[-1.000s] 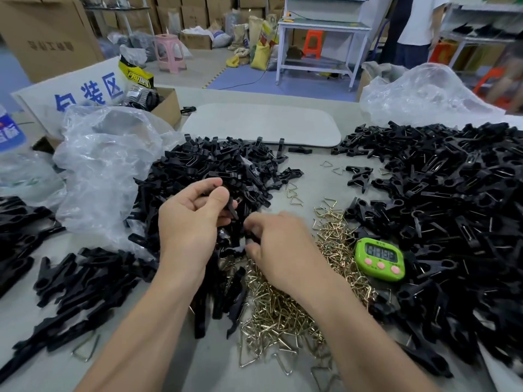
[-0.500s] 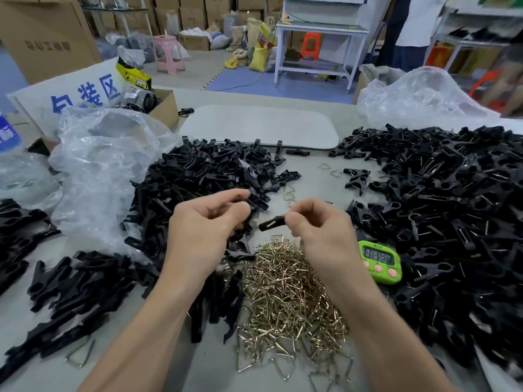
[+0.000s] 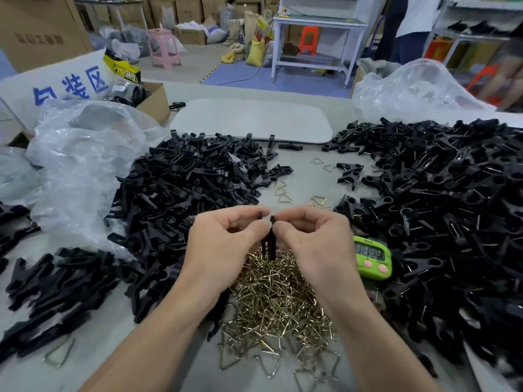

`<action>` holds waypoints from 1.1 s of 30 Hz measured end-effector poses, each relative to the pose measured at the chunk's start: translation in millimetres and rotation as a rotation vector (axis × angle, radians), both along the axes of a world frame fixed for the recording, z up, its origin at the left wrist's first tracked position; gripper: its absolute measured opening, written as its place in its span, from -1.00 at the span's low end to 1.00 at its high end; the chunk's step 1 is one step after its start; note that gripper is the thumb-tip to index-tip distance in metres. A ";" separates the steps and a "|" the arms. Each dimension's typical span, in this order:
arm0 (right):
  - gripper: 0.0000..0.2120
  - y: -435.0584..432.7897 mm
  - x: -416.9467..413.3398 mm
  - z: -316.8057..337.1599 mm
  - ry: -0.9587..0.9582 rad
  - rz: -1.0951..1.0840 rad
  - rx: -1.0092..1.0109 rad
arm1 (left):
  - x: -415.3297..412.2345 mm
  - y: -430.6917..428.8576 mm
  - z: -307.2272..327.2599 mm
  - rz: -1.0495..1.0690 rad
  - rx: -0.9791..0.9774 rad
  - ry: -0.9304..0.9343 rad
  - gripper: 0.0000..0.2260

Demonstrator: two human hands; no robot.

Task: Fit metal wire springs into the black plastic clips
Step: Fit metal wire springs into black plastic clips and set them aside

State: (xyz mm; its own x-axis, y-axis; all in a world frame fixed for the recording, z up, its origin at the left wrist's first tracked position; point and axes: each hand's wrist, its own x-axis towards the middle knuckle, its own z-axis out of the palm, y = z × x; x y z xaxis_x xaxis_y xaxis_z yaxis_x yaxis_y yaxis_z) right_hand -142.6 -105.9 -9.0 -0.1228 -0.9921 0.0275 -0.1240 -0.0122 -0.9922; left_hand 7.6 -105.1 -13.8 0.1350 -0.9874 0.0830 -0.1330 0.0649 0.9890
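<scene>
pinching black clip pieces (image 3: 270, 242) between left hand (image 3: 226, 246) and right hand (image 3: 315, 241), above the wire springs (image 3: 278, 309)
hemmed by clip heaps (image 3: 192, 188) on both sides; bare tabletop (image 3: 307, 183) strip just beyond

Left hand (image 3: 226, 244) and right hand (image 3: 314, 244) hide the top of the black clip (image 3: 271, 247).

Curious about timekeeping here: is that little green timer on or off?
On: the green timer shows dark digits on its display, though they are too blurred to read.
</scene>
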 end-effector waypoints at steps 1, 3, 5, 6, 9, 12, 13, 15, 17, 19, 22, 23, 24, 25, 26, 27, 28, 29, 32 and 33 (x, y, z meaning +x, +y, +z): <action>-0.79 0.9 0.9 0.0 0.019 0.060 0.024 | -0.2 -0.1 -0.1 0.016 0.009 0.003 -0.82; -0.67 2.8 1.1 1.6 -0.004 0.151 0.068 | 1.2 -0.7 0.6 0.028 0.023 0.027 -0.82; -0.64 3.0 -1.5 2.2 -0.039 0.157 0.047 | 2.9 -1.8 1.5 -0.021 0.042 0.121 -0.81; -0.65 2.9 -3.0 2.5 -0.042 0.139 0.032 | 3.2 -2.0 2.0 -0.057 0.056 0.164 -0.80; -0.69 2.0 -4.2 3.6 -0.041 0.099 0.040 | 3.8 -3.3 2.2 -0.109 0.071 0.206 -0.80; -0.73 1.9 -1.8 5.9 -0.070 0.095 0.062 | 5.4 -4.7 1.8 -0.127 0.066 0.213 -0.79; -0.74 1.5 -2.1 6.4 -0.078 0.082 0.062 | 6.1 -4.9 2.1 -0.126 0.060 0.213 -0.79; -0.76 -0.4 -4.5 6.4 -0.095 0.022 0.045 | 7.4 -5.4 2.2 -0.101 0.040 0.200 -0.78; -0.78 -1.8 -6.9 6.6 -0.135 -0.011 0.033 | 8.8 -5.9 1.5 -0.076 0.027 0.159 -0.78; -0.77 -1.5 -6.7 7.6 -0.151 0.035 0.052 | 8.3 -6.0 -0.7 -0.087 0.036 0.113 -0.78; -0.78 -0.2 -4.8 4.6 0.056 0.053 0.046 | 4.3 -4.6 -4.2 -0.066 0.059 0.028 -0.80; -0.81 -0.1 -5.4 3.1 0.199 0.004 0.023 | 3.3 -4.4 -4.2 -0.043 0.054 0.013 -0.80; -0.85 0.5 -5.9 2.9 0.349 -0.059 -0.005 | 3.0 -4.7 -3.4 -0.015 0.042 0.010 -0.79; -0.89 1.6 -6.1 3.5 0.475 -0.115 -0.034 | 3.9 -5.2 -2.3 0.022 0.024 0.019 -0.78; -0.92 2.6 -5.2 4.4 0.556 -0.145 -0.052 | 6.0 -6.1 -0.8 0.063 0.004 0.037 -0.77; -0.88 3.3 -3.8 4.6 0.605 -0.148 -0.047 | 8.9 -7.3 0.6 0.102 -0.014 0.060 -0.77; -0.81 3.3 -1.8 3.9 0.640 -0.131 -0.020 | 11.7 -8.3 2.0 0.134 -0.029 0.084 -0.78; -0.73 3.2 1.0 3.3 0.683 -0.103 0.013 | 14.1 -9.2 3.4 0.158 -0.037 0.109 -0.81; -0.65 1.5 10.5 3.1 0.850 -0.039 0.024 | 16.6 -10.3 5.4 0.180 -0.033 0.141 -0.84; -0.68 0.7 12.0 2.3 0.876 -0.029 0.013 | 16.4 -10.1 5.4 0.176 -0.025 0.136 -0.84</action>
State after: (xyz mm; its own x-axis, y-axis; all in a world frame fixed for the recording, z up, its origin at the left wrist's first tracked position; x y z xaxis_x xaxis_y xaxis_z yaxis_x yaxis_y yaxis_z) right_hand -130.7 -105.2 -6.8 -0.0876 -0.9898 0.1127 -0.8417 0.0130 -0.5397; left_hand 23.9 -115.2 -8.4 0.3169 -0.9453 0.0768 -0.0102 0.0776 0.9969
